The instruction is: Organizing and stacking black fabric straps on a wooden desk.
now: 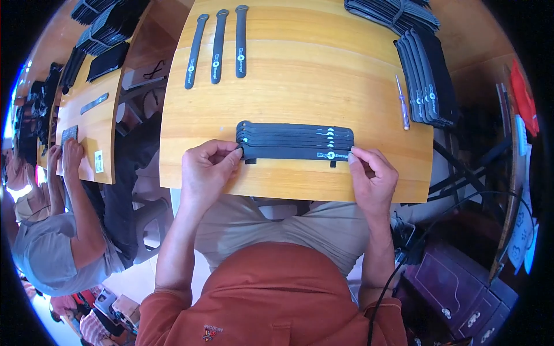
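Note:
Close to the table's front edge lies a row of overlapping dark grey storage straps (294, 140), stepped one behind another, their white printed marks lined up toward the right. Thumb and fingers of my left hand (205, 172) pinch the left end of the nearest strap (283, 153). At its other end, my right hand (375, 176) pinches the right corner between thumb and fingers. The nearest strap is stretched straight between both hands. Two small black pieces (250, 162) poke out below it. Three single straps (217, 46) lie apart at the far left of the table.
On the wooden table's (300, 86) right side stand a strap bundle (424, 81) and a screwdriver (403, 104). More tied bundles (395, 14) lie at the far right. Left, a co-worker's hands (70, 154) are at another table (104, 138). A dark cabinet (456, 288) stands at lower right.

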`<state>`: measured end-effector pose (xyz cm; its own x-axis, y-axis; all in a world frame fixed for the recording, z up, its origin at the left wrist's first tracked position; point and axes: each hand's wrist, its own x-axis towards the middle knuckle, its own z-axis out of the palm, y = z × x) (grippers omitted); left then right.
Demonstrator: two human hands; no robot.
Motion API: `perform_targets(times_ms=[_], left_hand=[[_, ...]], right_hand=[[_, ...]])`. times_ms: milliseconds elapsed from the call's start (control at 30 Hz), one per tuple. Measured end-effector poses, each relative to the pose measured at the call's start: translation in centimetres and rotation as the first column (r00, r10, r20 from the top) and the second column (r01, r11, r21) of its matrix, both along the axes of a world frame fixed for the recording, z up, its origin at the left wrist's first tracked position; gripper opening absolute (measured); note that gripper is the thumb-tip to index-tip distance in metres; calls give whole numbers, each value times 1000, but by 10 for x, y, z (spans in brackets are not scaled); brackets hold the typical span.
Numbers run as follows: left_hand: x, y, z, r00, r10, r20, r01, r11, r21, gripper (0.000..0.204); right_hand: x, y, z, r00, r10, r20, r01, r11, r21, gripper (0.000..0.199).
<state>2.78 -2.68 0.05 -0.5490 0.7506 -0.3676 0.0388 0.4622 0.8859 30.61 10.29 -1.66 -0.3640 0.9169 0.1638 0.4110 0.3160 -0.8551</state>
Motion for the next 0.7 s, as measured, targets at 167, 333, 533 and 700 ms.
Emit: perform_targets(times_ms=[167,333,533,700], left_hand=[[-2,0,-2,1000,-9,15,9,1000,4,10],[-2,-1,-1,1000,-13,6,13,1000,20,10],[-3,-2,1,1000,-14,7,13,1000,15,9],[-3,-2,-1,1000,-14,12,14,1000,12,9]], right_hand=[[1,1,-3,1000,-8,-4,8,1000,-2,12],[-1,0,-2,1000,-8,-1,8,1000,2,11],[-3,-1,-3,1000,-9,20,8,999,47,10],[-2,-1,-4,999,-24,22,23,999,40,9]])
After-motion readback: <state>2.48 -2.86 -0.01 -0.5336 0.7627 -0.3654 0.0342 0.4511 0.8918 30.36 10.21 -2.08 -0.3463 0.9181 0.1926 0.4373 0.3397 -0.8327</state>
